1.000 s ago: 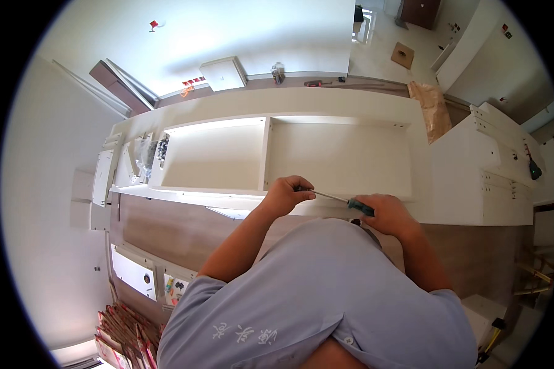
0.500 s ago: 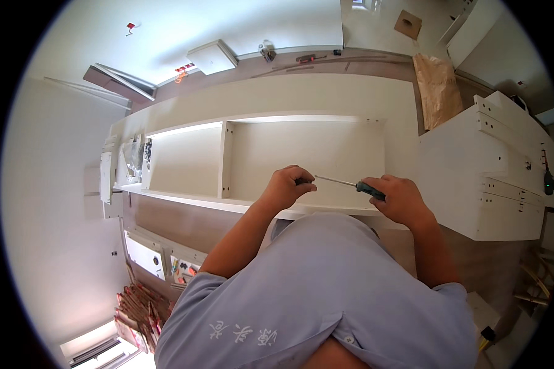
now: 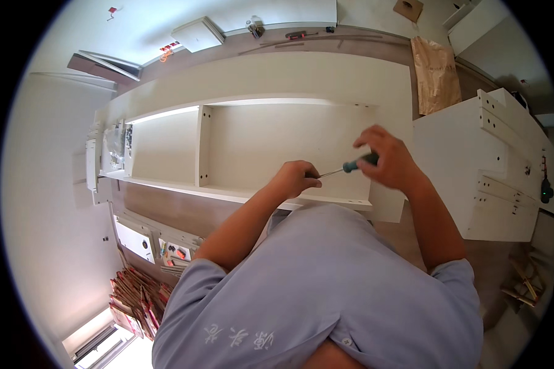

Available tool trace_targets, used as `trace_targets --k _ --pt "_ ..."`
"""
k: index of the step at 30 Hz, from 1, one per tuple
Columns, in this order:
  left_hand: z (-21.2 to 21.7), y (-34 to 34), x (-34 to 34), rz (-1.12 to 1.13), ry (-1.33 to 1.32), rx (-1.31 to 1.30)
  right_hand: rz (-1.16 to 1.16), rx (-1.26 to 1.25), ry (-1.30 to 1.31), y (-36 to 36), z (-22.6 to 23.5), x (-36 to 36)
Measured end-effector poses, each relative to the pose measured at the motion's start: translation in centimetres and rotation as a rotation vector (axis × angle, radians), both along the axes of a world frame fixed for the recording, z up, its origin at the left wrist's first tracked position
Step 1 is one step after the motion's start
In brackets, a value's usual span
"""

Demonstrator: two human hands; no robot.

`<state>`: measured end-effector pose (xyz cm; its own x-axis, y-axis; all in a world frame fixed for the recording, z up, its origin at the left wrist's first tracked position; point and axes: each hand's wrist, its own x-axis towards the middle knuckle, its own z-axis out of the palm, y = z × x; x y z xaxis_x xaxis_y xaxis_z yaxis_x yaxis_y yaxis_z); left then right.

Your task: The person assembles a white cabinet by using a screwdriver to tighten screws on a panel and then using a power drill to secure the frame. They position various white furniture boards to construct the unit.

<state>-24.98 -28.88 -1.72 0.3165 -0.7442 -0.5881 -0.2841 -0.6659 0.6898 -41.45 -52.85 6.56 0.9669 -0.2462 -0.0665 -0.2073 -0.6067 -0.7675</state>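
My right hand [image 3: 393, 158] holds a screwdriver [image 3: 351, 166] by its dark green handle, some fingers lifted off it. The thin metal shaft points left, and its tip meets the fingertips of my left hand [image 3: 294, 178]. Those left fingers are pinched together; whatever is between them is hidden. Both hands are over the near side of a white cabinet frame [image 3: 204, 147], which lies flat with one upright divider across it. Small dark holes mark its right end.
At the frame's left end lies a clear plastic bag [image 3: 113, 142] of small parts. White drilled panels [image 3: 449, 178] are stacked on the right. Brown paper [image 3: 436, 77] lies far right, another screwdriver [image 3: 297, 35] by the far wall, and bundled cardboard strips [image 3: 140, 294] at lower left.
My right hand has risen and turned, its fingers opening partly around the handle. The screwdriver's tip has come to my left fingers. The whole view has shifted slightly.
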Motion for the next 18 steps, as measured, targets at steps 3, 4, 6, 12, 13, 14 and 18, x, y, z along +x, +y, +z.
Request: trace_targets --k 3,4,6,12,13,14,18 --pt "-2.1 -2.2 -1.2 -0.100 0.055 0.044 -0.221 0.203 0.011 -1.8 -4.6 2.3" --pt "-2.6 -2.9 -1.7 -0.152 0.062 0.053 -0.299 0.262 0.049 -2.1 -6.5 2.8" --pt "-3.5 -4.1 -2.9 -0.267 0.132 0.050 -0.314 0.234 0.053 -1.9 -10.3 3.2" --pt "-6.6 -2.2 -3.7 -0.393 0.086 -0.033 -0.342 0.607 0.303 -1.0 -12.9 3.6" --pt "-6.4 -1.1 -2.8 -0.369 0.050 -0.031 -0.352 0.627 0.328 -1.2 -12.8 3.5" --pt "-6.2 0.4 -2.2 -0.330 -0.047 -0.055 -0.360 0.651 0.351 -1.4 -12.7 3.5" --pt "-5.0 6.3 -0.6 -0.083 -0.382 -0.042 -0.350 0.605 0.422 -1.8 -12.0 3.7"
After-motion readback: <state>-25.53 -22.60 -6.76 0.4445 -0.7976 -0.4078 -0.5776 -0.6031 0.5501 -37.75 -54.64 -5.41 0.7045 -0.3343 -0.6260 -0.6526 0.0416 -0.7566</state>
